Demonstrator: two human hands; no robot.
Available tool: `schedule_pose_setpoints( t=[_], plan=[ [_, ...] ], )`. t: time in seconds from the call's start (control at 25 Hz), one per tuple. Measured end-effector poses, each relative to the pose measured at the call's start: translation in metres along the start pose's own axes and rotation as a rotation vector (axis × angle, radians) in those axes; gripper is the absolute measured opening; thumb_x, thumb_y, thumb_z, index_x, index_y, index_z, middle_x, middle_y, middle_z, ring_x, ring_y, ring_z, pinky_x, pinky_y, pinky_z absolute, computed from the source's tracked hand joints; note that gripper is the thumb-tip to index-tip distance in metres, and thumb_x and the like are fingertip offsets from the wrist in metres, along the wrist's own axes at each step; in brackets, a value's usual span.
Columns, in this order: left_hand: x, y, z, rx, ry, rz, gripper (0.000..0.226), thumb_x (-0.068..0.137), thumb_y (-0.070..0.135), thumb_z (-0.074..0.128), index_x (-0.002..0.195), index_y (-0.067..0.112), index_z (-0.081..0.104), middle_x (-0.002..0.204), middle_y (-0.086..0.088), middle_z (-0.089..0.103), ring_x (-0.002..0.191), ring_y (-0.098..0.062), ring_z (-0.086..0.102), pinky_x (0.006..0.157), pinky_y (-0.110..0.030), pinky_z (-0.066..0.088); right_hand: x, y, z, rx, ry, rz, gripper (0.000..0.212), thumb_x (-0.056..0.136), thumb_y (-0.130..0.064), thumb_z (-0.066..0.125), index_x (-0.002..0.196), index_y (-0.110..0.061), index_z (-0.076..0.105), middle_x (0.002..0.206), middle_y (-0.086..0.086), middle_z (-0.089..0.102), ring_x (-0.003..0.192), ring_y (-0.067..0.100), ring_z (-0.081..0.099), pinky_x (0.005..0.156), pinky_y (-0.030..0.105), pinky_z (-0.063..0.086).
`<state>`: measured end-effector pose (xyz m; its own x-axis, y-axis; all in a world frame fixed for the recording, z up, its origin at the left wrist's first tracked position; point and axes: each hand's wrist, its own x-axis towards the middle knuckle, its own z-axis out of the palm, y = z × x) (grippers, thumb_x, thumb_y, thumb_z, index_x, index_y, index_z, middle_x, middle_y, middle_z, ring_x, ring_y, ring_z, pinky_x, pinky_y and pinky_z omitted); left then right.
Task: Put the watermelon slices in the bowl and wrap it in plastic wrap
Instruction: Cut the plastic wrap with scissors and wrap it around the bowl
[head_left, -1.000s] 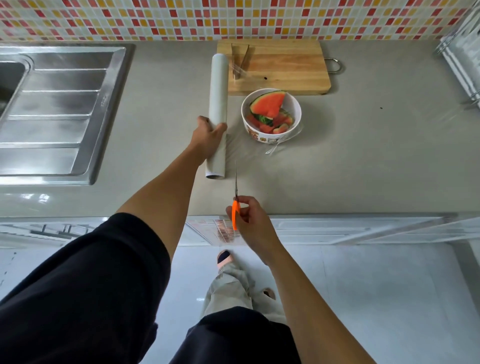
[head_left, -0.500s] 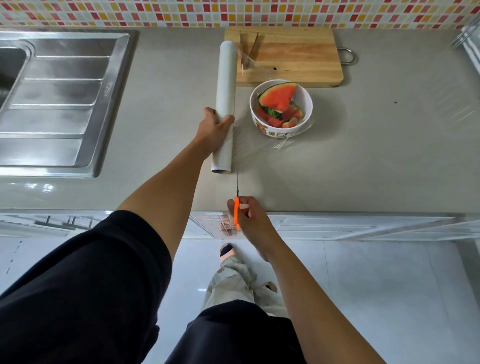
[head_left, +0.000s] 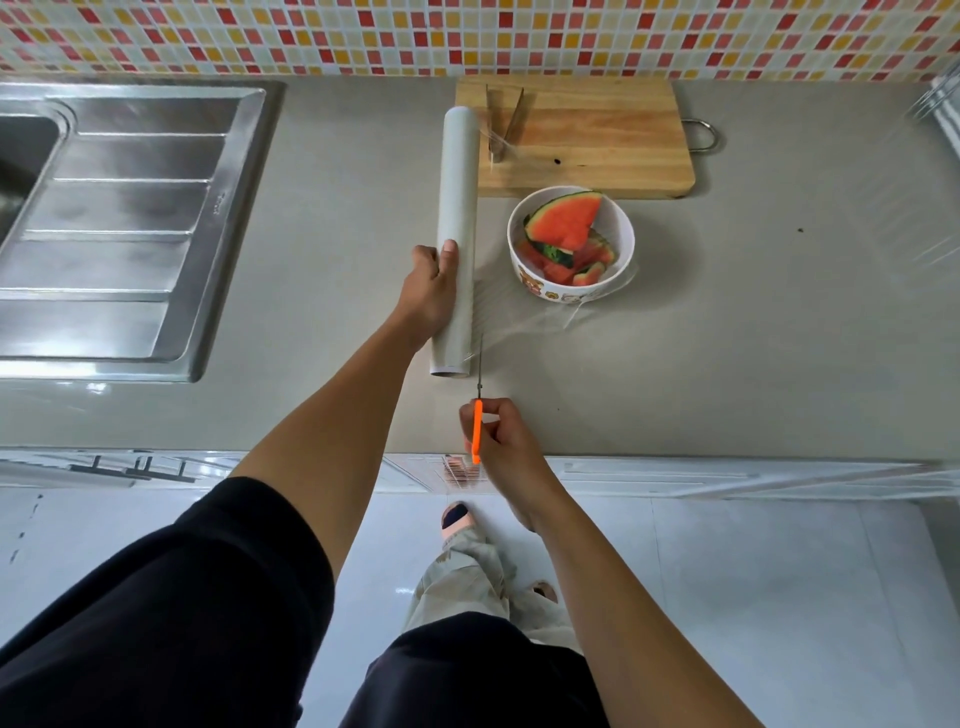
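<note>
Surface (head_left: 779, 338): is carrying everything. Clingy film is likely sticking to it, so a cut sheet may be bunching when lifted.
Film (head_left: 519, 327): is stretching from the roll toward the bowl. I cannot tell whether it is passing under or around the bowl. If the tension is dropping, the blades may be chewing and tearing it rather than slicing it.
Plastic wrap roll (head_left: 457, 182): is lying lengthwise just left of the bowl. It may be rolling or skidding if the pull is beating the hold.
Bowl (head_left: 545, 291): is sitting just in front of the cutting board (head_left: 597, 140). A snagged sheet may be dragging or tipping it.
Watermelon slices (head_left: 566, 223): are resting inside the bowl, the top wedge leaning on the rim and liable to spill if the bowl is jerked.
Left hand (head_left: 428, 296): its grip is wrapping the roll and pinning it down, close to the cutting line.
Right hand (head_left: 501, 441): its grip is closing around the orange handle.
Scissors (head_left: 477, 426): are pointing at the film beside the roll's near end. A veering cut may be nicking the roll or leaving a ragged edge.
</note>
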<state>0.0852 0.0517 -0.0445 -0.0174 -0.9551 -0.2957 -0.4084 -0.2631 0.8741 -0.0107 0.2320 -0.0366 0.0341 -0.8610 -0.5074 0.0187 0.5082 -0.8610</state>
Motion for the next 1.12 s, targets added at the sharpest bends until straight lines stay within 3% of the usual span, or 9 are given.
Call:
schedule_pose_setpoints(
  t=[0.16, 0.36, 0.6, 0.8, 0.92, 1.12],
  plan=[
    [0.001, 0.001, 0.0, 0.006, 0.0, 0.003, 0.04, 0.098, 0.049, 0.027, 0.105, 0.01, 0.035, 0.098, 0.001, 0.047, 0.088, -0.016, 0.047, 0.077, -0.031, 0.038, -0.012, 0.0, -0.001, -0.04, -0.03, 0.037, 0.017, 0.09, -0.039, 0.05, 0.103, -0.028, 0.048, 0.076, -0.018, 0.058, 0.073, -0.001, 0.054, 0.061, 0.022, 0.044],
    [0.004, 0.0, -0.001, 0.013, -0.008, -0.001, 0.042, 0.098, 0.05, 0.027, 0.107, 0.01, 0.037, 0.096, 0.003, 0.047, 0.09, -0.016, 0.047, 0.078, -0.031, 0.038, -0.027, 0.009, -0.001, -0.083, -0.069, 0.055, 0.022, 0.089, -0.04, 0.05, 0.105, -0.026, 0.046, 0.09, -0.009, 0.059, 0.086, 0.007, 0.056, 0.078, 0.02, 0.041],
    [0.003, 0.0, 0.0, 0.01, -0.011, -0.008, 0.041, 0.097, 0.051, 0.027, 0.105, 0.012, 0.036, 0.089, 0.009, 0.045, 0.083, -0.01, 0.046, 0.073, -0.03, 0.037, -0.017, 0.003, 0.003, -0.042, -0.046, 0.047, 0.019, 0.083, -0.051, 0.054, 0.096, -0.038, 0.047, 0.089, -0.013, 0.063, 0.088, 0.002, 0.058, 0.073, 0.019, 0.042],
    [0.003, 0.001, 0.0, 0.018, -0.006, -0.007, 0.04, 0.097, 0.051, 0.027, 0.105, 0.012, 0.036, 0.089, 0.007, 0.046, 0.082, -0.011, 0.046, 0.073, -0.031, 0.037, -0.009, 0.002, 0.006, -0.029, -0.035, 0.026, 0.023, 0.081, -0.053, 0.052, 0.096, -0.037, 0.048, 0.079, -0.019, 0.062, 0.075, -0.006, 0.057, 0.074, 0.022, 0.041],
    [0.003, 0.001, -0.001, 0.02, -0.008, -0.008, 0.04, 0.098, 0.05, 0.027, 0.105, 0.012, 0.036, 0.091, 0.005, 0.046, 0.082, -0.012, 0.046, 0.074, -0.032, 0.037, -0.002, -0.002, 0.005, -0.034, -0.039, 0.032, 0.022, 0.083, -0.053, 0.052, 0.096, -0.036, 0.047, 0.078, -0.019, 0.061, 0.072, -0.003, 0.055, 0.073, 0.026, 0.042],
    [0.002, 0.001, -0.001, 0.028, -0.007, -0.006, 0.039, 0.098, 0.05, 0.027, 0.104, 0.012, 0.035, 0.087, 0.007, 0.045, 0.084, -0.014, 0.047, 0.075, -0.032, 0.037, 0.003, -0.001, 0.005, -0.041, -0.04, 0.016, 0.019, 0.088, -0.044, 0.051, 0.097, -0.028, 0.047, 0.069, -0.019, 0.06, 0.06, -0.007, 0.052, 0.074, 0.023, 0.04]
  ],
)
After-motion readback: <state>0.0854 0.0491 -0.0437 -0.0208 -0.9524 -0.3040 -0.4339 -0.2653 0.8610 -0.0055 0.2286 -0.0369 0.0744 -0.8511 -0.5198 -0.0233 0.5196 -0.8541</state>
